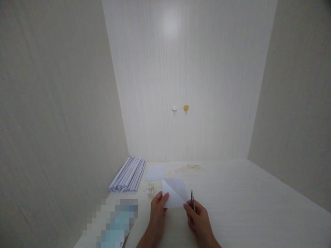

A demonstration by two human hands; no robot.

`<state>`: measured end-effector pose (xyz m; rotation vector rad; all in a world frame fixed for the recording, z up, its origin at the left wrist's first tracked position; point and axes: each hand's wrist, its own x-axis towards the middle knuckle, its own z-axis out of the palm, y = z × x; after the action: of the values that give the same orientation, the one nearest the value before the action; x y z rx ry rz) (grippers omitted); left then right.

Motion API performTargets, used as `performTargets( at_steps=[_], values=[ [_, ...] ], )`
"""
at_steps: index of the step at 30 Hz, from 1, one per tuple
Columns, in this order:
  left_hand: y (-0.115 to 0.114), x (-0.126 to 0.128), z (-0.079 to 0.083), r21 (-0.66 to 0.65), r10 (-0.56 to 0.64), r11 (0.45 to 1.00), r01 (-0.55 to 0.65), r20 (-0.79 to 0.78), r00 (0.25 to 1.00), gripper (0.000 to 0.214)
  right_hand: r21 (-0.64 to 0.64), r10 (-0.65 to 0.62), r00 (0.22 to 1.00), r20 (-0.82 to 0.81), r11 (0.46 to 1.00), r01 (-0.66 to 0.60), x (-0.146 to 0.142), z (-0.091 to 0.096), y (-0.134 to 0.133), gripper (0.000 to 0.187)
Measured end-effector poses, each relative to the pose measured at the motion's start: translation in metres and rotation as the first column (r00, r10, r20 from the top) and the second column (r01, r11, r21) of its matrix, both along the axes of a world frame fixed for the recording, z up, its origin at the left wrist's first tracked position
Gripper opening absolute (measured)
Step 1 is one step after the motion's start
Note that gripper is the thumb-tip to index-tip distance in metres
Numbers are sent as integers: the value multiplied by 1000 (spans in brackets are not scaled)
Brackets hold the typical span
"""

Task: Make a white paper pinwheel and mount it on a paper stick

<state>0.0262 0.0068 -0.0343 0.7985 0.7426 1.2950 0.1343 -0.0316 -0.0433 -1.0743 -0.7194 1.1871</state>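
Note:
A white sheet of paper (177, 195) is held up in front of me, with a diagonal crease or flap across it. My left hand (158, 209) grips its left edge, thumb on top and fingers behind. My right hand (197, 215) pinches the sheet's lower right corner. The same hand also holds slim, pointed metal tweezers (192, 199), tips pointing up and away from me. Just left of the sheet lies a small pile of thin white and tan pieces (150, 189). Behind the left hand, another white paper sheet (155, 173) lies flat on the table.
A stack of rolled paper tubes (128, 175) lies at the left wall. Tan bits (190, 167) are scattered near the back wall. A blurred-out bluish object (117, 225) is at front left. A white hook (174, 109) and a yellow hook (186, 108) are on the back wall.

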Motion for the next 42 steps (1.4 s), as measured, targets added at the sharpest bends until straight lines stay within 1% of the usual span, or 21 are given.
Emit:
performTargets(
  at_steps=[2, 4, 7, 10, 12, 14, 17, 19, 22, 25, 30, 36, 42],
  values=[
    [-1, 2, -1, 26, -84, 996, 84, 3, 996, 20, 12, -51, 997, -66, 999, 51, 3, 2, 0, 36],
    [-4, 5, -1, 29, -142, 989, 142, -11, 990, 21, 33, -94, 988, -120, 995, 98, 6, 3, 0, 36],
    [-8, 8, -1, 4, -166, 986, 166, -52, 985, 21, 45, -129, 979, -161, 989, 138, 8, 3, 1, 39],
    [-9, 9, -1, -14, -130, 992, 129, -83, 988, 21, 37, -102, 990, -99, 994, 106, 7, -1, 1, 38],
    [-8, 9, -1, -26, -72, 997, 69, -103, 992, 21, 37, -32, 999, 23, 999, 31, 6, -5, 1, 36],
    [-8, 9, -2, -35, -28, 999, 24, -118, 993, 21, 36, 46, 987, 157, 998, -52, 3, -8, 1, 34],
    [-8, 10, -6, -30, -17, 999, 13, -145, 989, 22, 56, 94, 959, 269, 992, -113, 1, -7, 0, 34],
    [-7, 10, -11, -30, 6, 999, -12, -196, 981, 24, 63, 106, 955, 276, 990, -128, 1, -4, -1, 34],
    [-4, 9, -18, -46, 95, 993, -111, -275, 957, 26, 41, 137, 966, 219, 988, -149, 2, 1, -3, 32],
    [-3, 8, -18, -52, 153, 983, -174, -286, 946, 27, 38, 166, 962, 217, 983, -178, 3, 1, -2, 27],
    [-5, 9, -9, -10, 131, 990, -137, -237, 963, 28, 53, 141, 932, 333, 984, -168, 2, 1, -2, 20],
    [-9, 9, -5, 21, 105, 994, -103, -243, 964, 29, 53, 131, 919, 371, 985, -162, 3, 3, -3, 19],
    [-10, 9, -3, 15, 91, 996, -90, -266, 960, 28, 55, 134, 916, 377, 984, -167, 4, -2, -1, 21]
  ],
)
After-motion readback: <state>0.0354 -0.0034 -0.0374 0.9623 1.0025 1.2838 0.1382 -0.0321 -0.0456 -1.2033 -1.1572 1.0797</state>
